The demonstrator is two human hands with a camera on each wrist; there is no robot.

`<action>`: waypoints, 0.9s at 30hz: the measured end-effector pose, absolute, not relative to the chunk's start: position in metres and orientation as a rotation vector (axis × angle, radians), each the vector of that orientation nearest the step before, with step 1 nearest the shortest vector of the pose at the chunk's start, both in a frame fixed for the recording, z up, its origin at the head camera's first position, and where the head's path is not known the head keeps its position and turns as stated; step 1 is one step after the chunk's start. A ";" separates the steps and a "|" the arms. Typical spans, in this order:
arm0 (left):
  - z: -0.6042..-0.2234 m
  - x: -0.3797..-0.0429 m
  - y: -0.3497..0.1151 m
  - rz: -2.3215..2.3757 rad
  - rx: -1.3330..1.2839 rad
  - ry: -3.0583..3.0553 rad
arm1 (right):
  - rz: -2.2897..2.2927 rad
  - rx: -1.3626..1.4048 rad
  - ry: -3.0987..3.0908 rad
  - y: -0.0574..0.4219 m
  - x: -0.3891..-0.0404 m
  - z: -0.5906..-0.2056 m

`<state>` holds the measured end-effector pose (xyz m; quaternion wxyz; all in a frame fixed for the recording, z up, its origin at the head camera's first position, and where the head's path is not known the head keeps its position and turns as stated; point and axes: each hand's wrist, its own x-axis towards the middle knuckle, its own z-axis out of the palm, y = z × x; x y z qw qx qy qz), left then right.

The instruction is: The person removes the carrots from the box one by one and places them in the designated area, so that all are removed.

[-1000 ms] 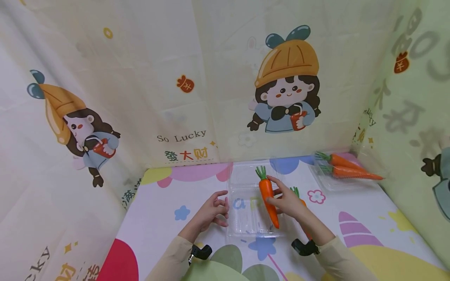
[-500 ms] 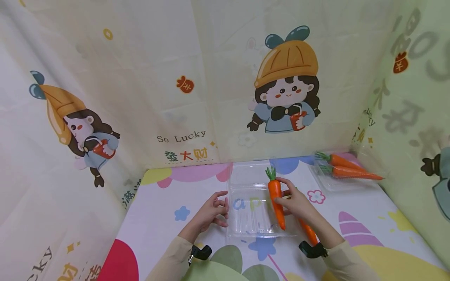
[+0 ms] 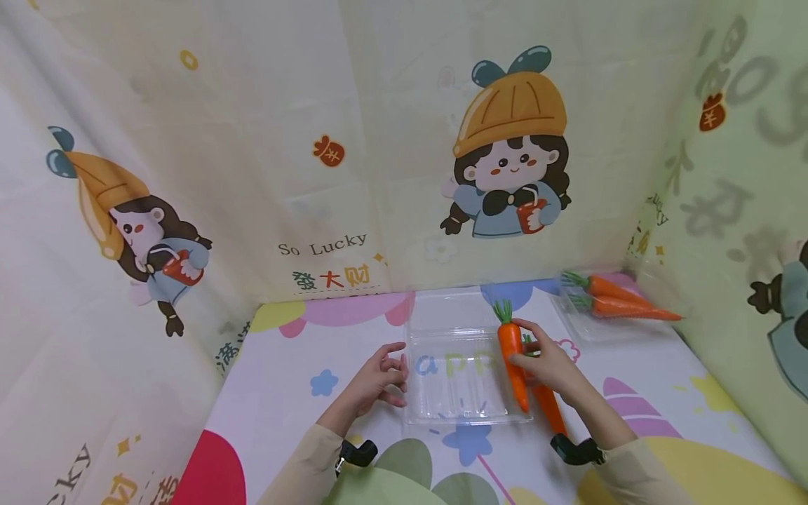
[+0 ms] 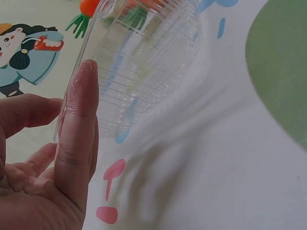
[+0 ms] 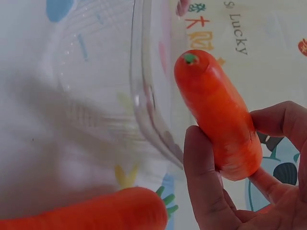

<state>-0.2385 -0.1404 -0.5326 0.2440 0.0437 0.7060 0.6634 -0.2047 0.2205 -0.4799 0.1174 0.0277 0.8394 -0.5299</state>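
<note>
My right hand [image 3: 548, 361] holds an orange carrot [image 3: 513, 365] with green leaf stubs, thumb and fingers round its thick part. This carrot slants over the right edge of an opened clear plastic box [image 3: 435, 414]; in the right wrist view the carrot [image 5: 218, 115] points its tip at the camera. Under that hand a second carrot [image 3: 550, 410] lies on the table beside the box. At the box's left rim is my left hand [image 3: 379, 379]; in the left wrist view its thumb and a curled finger [image 4: 29, 112] pinch the rim between them.
Another clear box [image 3: 581, 324] at the back right contains two carrots [image 3: 621, 308]. The patterned tablecloth [image 3: 278, 400] meets cloth walls [image 3: 379, 140] at the back and both sides. Dark wrist cameras [image 3: 577, 449] sit on the wrists.
My right hand has carried the carrot rightward, from above the box's middle to its right edge. The left hand keeps its place at the left rim.
</note>
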 end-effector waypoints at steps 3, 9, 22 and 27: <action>-0.533 -0.239 -0.140 1.807 0.128 1.930 | -1.554 0.078 2.456 0.229 -0.204 -0.483; -0.533 -0.239 -0.140 1.812 0.126 1.929 | -1.534 0.118 2.455 0.244 -0.201 -0.487; -0.533 -0.239 -0.139 1.813 0.131 1.922 | -1.508 0.163 2.447 0.270 -0.193 -0.489; -0.533 -0.239 -0.139 1.807 0.124 1.934 | -1.494 0.167 2.459 0.277 -0.191 -0.489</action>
